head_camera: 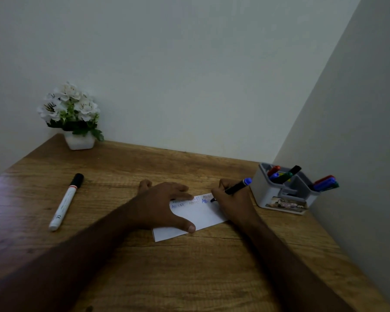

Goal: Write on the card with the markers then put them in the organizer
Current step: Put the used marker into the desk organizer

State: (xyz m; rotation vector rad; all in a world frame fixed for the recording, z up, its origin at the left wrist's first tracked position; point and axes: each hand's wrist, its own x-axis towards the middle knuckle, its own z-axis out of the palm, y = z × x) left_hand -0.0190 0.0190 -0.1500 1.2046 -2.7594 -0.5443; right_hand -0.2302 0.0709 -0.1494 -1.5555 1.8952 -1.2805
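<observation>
One white card [198,216] lies flat on the wooden desk [212,278], near centre, long side angled toward the back right. Its far edge carries two rows of small lettering, faint groups plus one bolder blue group at the right; too blurred to read for certain.

Two hands. Left hand [164,206] lies palm down on the card's left end, fingers spread wide and straight, thumb on the near edge; it covers that end of the card. Right hand [232,201] pinches one black marker with a blue end [236,188], tip down on the card's far right corner beside the blue letters. The grip fingers themselves are mostly hidden behind the hand.

One white marker with a black cap [65,202] lies loose on the desk, well apart to the left of the card, cap pointing away.

One grey and white organizer [277,199] stands at the back right, near the right hand, against the side wall. Markers stick out of two compartments: about four in the back one (red, blue, green, black), about three in the right one (red, blue, green). They overlap, so the count is uncertain. Front label unreadable.

One white pot of white flowers [72,113] stands at the back left corner.
</observation>
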